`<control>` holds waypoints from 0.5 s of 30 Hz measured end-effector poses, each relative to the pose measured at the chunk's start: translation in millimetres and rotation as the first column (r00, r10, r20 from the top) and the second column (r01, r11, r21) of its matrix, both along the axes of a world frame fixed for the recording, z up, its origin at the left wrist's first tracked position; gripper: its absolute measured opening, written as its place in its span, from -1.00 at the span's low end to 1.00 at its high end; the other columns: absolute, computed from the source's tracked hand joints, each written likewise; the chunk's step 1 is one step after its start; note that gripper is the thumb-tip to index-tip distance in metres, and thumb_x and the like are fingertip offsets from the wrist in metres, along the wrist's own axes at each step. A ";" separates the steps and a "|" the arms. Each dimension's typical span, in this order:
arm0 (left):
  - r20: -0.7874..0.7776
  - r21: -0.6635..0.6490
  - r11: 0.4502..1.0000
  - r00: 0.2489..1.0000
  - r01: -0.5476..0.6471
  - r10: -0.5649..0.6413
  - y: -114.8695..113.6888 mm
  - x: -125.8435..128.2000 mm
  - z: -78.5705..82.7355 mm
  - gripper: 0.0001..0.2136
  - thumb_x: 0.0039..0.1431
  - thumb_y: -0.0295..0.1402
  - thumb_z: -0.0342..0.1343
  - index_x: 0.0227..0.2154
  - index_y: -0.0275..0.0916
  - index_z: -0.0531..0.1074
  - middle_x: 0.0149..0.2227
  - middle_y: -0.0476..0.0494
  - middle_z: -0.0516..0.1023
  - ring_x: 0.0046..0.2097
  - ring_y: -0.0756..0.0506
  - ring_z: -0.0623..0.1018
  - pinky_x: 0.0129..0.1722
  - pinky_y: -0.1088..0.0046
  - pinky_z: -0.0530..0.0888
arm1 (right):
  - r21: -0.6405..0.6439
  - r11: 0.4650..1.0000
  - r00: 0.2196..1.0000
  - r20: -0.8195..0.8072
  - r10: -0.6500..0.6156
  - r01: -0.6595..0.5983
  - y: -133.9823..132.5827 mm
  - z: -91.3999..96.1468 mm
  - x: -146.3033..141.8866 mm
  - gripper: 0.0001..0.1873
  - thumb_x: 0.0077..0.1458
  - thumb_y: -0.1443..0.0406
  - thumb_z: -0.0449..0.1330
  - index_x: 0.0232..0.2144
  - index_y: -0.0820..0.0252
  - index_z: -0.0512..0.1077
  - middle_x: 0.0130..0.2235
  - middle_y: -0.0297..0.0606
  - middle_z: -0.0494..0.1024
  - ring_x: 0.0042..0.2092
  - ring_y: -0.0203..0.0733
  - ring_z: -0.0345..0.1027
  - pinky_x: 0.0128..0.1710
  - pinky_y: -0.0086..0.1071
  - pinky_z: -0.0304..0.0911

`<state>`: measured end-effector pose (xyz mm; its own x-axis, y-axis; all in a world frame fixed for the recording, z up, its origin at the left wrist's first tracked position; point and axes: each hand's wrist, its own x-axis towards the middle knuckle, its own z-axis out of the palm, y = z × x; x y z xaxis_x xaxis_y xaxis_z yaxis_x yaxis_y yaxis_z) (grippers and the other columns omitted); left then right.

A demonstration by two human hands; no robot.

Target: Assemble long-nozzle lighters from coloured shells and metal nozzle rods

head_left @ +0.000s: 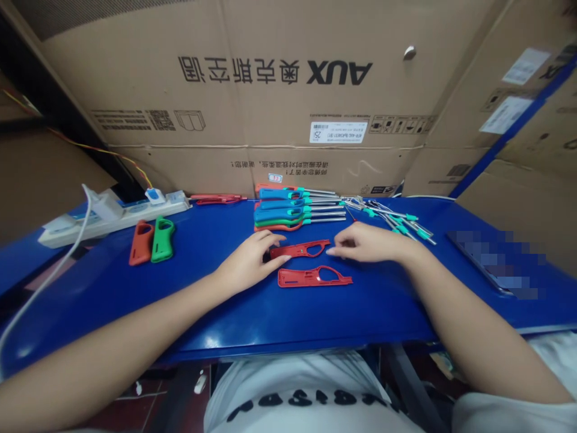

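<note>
Here, left hand (252,255) pinching a red lighter-handle half (301,249) over the blue tabletop (288,328), right hand (366,242) curled near its far end, whether gripping anything unclear, second red half (295,277) beside, upside-down "AUX 奥克斯空调" on the cardboard (252,114) behind, white barcode label (338,133) below.

Counter (234,319) blue. Shell halves (291,278) red. Stacked lighters (274,205) blue, green, orange; tubes (331,214) silver, collars (308,211) mint. One loose handle (140,245) orange-red, other handle (162,239) green. Cardboard (265,105) brown, printed black. Power strip (162,210) white.
</note>
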<state>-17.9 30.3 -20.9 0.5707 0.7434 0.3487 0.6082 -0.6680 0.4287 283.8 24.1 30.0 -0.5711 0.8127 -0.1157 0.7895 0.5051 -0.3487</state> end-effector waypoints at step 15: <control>-0.183 0.047 0.970 0.957 0.239 -0.227 -19.5 3.0 14.2 -0.76 0.21 -0.11 0.22 -0.22 -0.16 0.50 0.01 -0.16 0.52 0.07 -0.22 0.48 0.07 0.17 0.41 | 0.214 0.591 0.534 0.271 -0.801 0.778 50.6 -12.4 104.5 -0.88 -0.05 0.28 0.28 -0.43 0.24 0.54 -0.32 -0.01 0.61 -0.26 0.03 0.52 -0.32 -0.26 0.29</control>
